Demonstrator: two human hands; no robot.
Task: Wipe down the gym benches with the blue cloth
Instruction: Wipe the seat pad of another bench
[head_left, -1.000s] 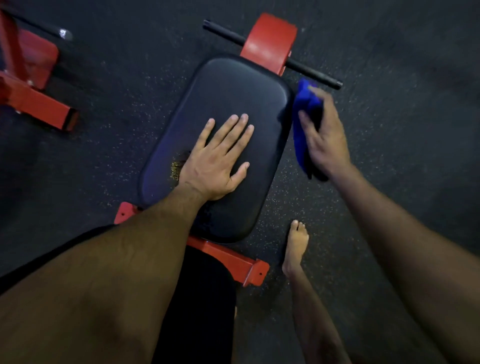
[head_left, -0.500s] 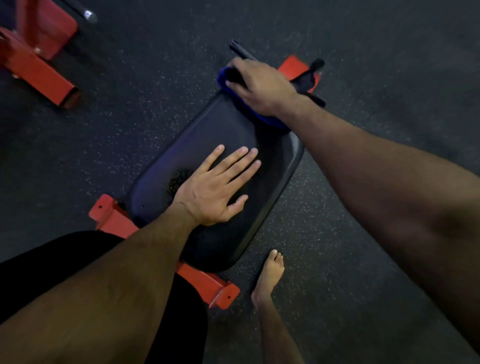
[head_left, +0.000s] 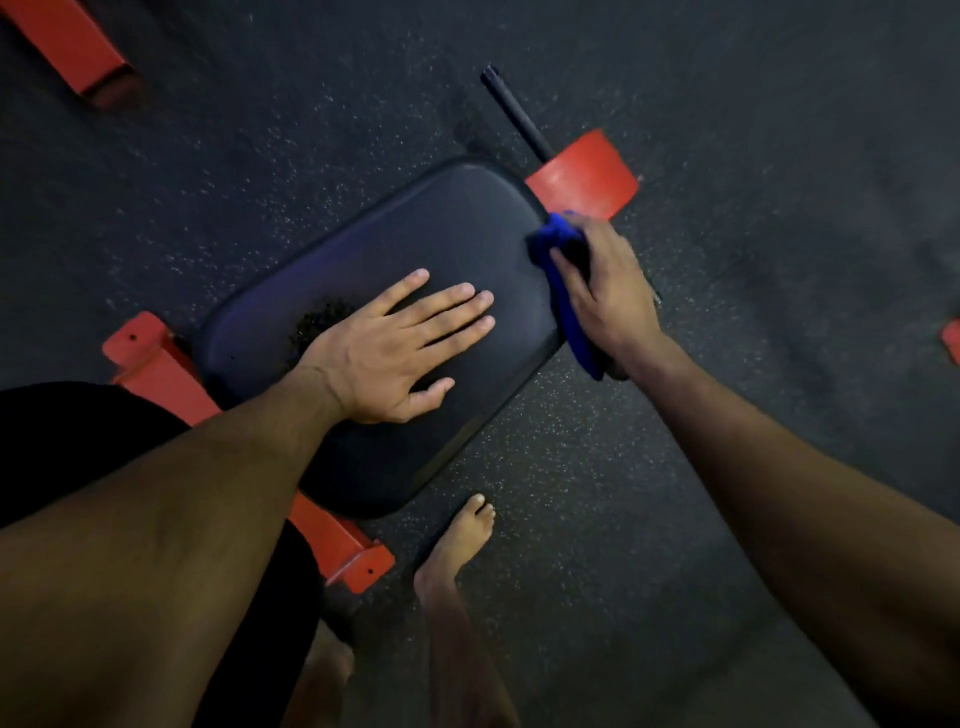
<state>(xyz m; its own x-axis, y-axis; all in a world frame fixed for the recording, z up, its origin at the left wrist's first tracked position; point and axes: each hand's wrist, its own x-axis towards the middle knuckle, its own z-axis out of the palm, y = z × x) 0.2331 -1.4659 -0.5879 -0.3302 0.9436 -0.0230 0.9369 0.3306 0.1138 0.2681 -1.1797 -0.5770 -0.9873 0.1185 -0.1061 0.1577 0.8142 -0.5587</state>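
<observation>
Since half a second ago, right hand (head_left: 605, 291) has dragged the blue cloth (head_left: 569, 306), clutched, to the bench pad's (head_left: 457, 228) right edge; left hand (head_left: 395, 348) lies flat, fingers straight, mid-pad.

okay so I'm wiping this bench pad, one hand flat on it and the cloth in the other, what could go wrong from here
1. The left hand lies flat on the black padded bench seat; the patch beneath it may go unwiped unless it moves.
2. The blue cloth, gripped by the right hand, hangs over the pad's edge near the black metal bar and could snag there.
3. A bare foot stands close to the red steel frame's corner; a stubbed toe seems possible.
</observation>
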